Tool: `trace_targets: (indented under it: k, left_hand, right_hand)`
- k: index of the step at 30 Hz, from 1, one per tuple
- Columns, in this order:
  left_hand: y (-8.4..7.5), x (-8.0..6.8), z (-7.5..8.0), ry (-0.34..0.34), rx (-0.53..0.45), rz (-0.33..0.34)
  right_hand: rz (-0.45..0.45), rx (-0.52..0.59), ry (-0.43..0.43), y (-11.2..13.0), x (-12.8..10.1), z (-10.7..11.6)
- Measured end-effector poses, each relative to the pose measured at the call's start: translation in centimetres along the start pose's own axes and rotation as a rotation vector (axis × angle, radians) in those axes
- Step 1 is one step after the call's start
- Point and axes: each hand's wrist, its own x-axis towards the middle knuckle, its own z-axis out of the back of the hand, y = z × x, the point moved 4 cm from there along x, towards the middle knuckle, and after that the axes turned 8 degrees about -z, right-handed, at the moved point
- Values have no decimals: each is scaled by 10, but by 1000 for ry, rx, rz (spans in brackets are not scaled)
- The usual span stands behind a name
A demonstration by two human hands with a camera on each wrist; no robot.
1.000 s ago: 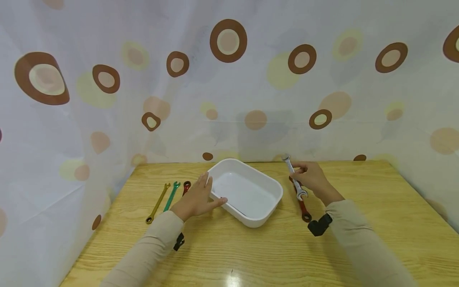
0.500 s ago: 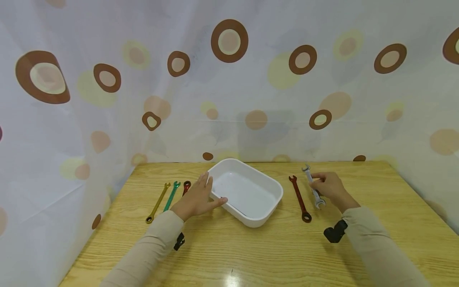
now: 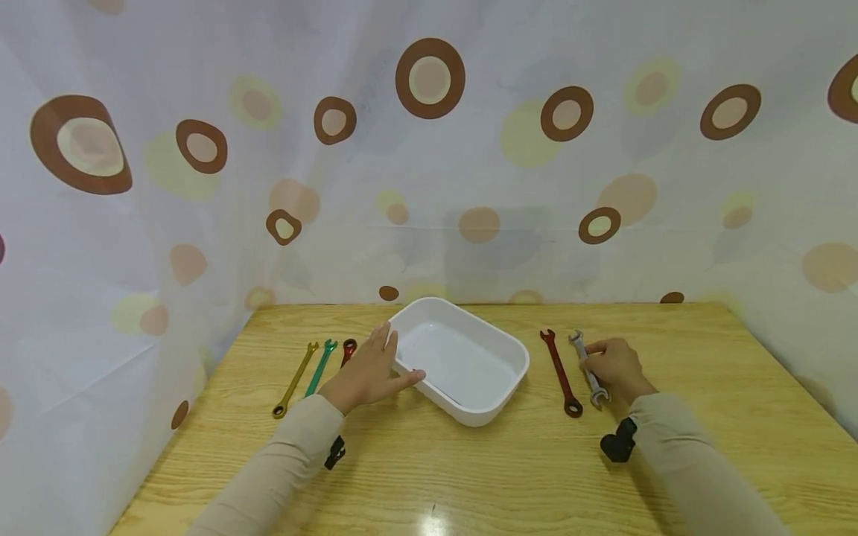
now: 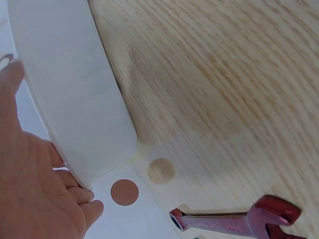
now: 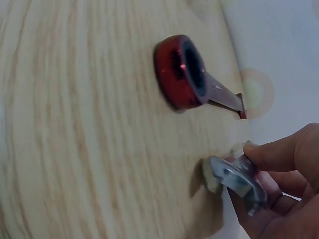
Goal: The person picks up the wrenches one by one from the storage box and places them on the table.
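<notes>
Hands (image 3: 617, 366) on silver wrench (image 3: 588, 370), tray (image 3: 499, 403)

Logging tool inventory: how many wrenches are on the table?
5. Yellow wrench, green wrench and a red wrench left of the tray; dark red wrench right of it; silver wrench in the right hand.

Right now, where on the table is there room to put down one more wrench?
Bare wood lies along the table's near edge, in front of the white tub, and right of the silver wrench that the right hand holds. It is crowded left of the tub: the left hand and three wrenches.
</notes>
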Motion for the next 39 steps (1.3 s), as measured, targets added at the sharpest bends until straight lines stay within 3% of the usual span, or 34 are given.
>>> trace_targets:
  k: [6, 12, 18, 29, 39]
  left_hand:
    - [-1, 0, 0, -3, 9, 2]
    - [-1, -1, 0, -6, -5, 0]
    - [-2, -2, 0, -8, -10, -3]
    - [-1, -2, 0, -15, -2, -7]
    - [1, 0, -3, -27, 8, -17]
  right_hand:
    - [22, -101, -36, 0, 1, 1]
    - [8, -144, -56, 2, -2, 2]
    - [48, -195, -95, 4, -7, 3]
    - [54, -235, -146, 2, -7, 4]
    - [74, -211, -131, 2, -8, 6]
